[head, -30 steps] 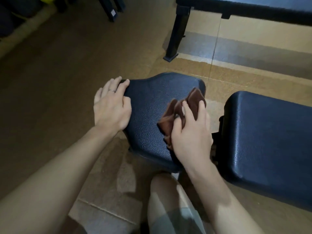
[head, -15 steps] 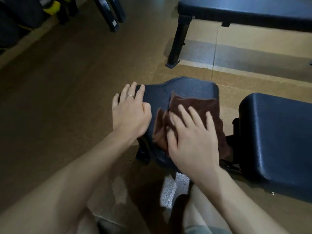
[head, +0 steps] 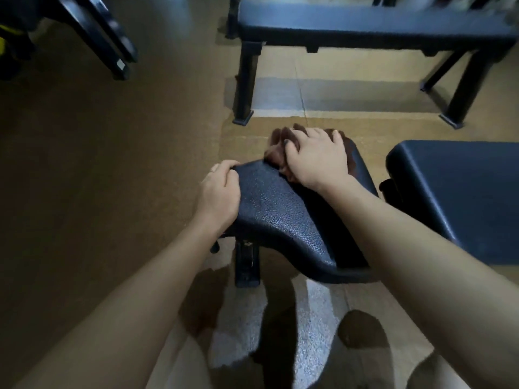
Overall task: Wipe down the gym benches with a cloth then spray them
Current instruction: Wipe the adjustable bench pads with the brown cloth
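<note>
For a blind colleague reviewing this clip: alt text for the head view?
A right hand presses a brown cloth onto the far end of a black bench seat, while the left hand grips its left edge. Another bench stands beyond.

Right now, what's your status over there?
Left hand grips seat pad edge. Right hand presses brown cloth on its far end. Nothing in the way.

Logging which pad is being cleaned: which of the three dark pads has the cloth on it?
The small seat pad nearest the person: the right hand presses the brown cloth on its far end. The other two pads are bare.
</note>
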The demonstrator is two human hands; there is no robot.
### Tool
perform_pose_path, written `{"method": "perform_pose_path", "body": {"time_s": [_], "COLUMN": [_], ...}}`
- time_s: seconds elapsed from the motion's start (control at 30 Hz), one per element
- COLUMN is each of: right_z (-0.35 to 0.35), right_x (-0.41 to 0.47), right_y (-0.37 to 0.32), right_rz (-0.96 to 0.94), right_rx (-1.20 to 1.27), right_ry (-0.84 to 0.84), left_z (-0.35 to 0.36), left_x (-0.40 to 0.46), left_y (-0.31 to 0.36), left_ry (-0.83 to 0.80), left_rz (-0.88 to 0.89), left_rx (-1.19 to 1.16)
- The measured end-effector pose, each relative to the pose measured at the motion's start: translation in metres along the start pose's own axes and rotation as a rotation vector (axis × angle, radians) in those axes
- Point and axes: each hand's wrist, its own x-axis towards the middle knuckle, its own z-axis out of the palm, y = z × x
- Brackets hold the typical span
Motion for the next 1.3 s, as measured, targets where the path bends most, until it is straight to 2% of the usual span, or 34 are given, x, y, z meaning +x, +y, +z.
{"method": "perform_pose_path", "body": {"time_s": [0.07,0.17,0.33,0.53,0.73,0.87,1.07,1.17,1.3], "right_z": [-0.003,-0.005,-0.004,-0.01,-0.02,-0.018,-0.009,-0.011,-0.019], "right_x": [-0.02,-0.072,-0.131,-0.166,-0.206,-0.179,-0.099,-0.128,-0.196], "right_y": [-0.001,-0.026,-0.079,-0.027,0.013,-0.014,-0.063,-0.052,-0.012], "right_rz": [0.091,0.086,-0.113,-0.369,-0.315,-0.281,-0.227,-0.219,-0.311], "right_rx": [0.007,0.02,-0.008,-0.232,-0.283,-0.226,-0.011,-0.019,-0.157], "right_ry": [-0.011,-0.03,0.013,-0.057,-0.046,-0.064,-0.074,-0.064,-0.095], "left_z": [0.001,0.002,-0.004,-0.009,-0.008,-0.004,-0.005,-0.005,-0.002], "left_x": [0.001,0.003,0.005,0.004,0.003,0.003,0.003,0.003,0.003], "left_y": [0.0,-0.003,-0.005,-0.007,-0.011,-0.012,-0.014,-0.014,-0.014], "left_ry": [-0.011,-0.019,-0.091,-0.134,-0.134,-0.08,-0.112,-0.122,-0.068], "left_rz": [-0.011,-0.045,-0.062,-0.032,-0.007,0.017,-0.028,-0.006,0.028], "left_rx": [0.005,-0.041,-0.122,-0.15,-0.153,-0.156,-0.165,-0.169,-0.153]}}
